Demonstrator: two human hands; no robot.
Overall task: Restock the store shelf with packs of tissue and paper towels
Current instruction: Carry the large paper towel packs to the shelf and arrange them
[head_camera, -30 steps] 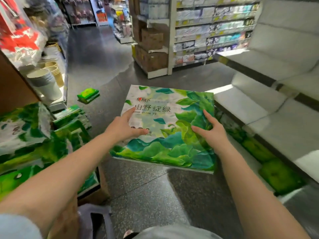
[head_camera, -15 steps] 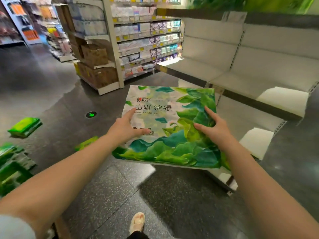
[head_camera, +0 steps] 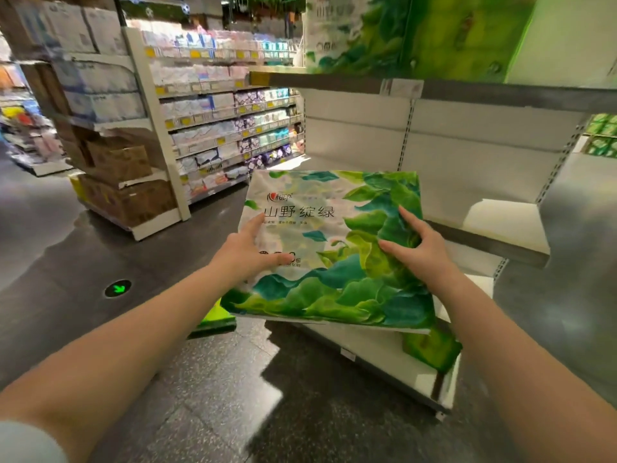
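A large flat tissue pack (head_camera: 334, 248), white with green and teal leaf print, is held out in front of me above the floor. My left hand (head_camera: 248, 253) grips its left side, thumb on top. My right hand (head_camera: 419, 248) grips its right part, fingers spread and pinching the wrapper. The pack hovers before the white store shelf (head_camera: 500, 238), over its lowest board (head_camera: 384, 359). A green pack (head_camera: 434, 349) lies on that lowest board, partly hidden by the held pack.
Big green packs (head_camera: 400, 31) stand on the top shelf. Small green packs (head_camera: 602, 135) sit at the far right. A green pack (head_camera: 213, 319) lies on the dark floor. Cardboard boxes (head_camera: 127, 182) and stocked tissue aisles (head_camera: 227, 128) are at the left.
My view has swung right and upward from the floor stock to the white shelving. The pack stays in both hands and is now nearer the shelf.
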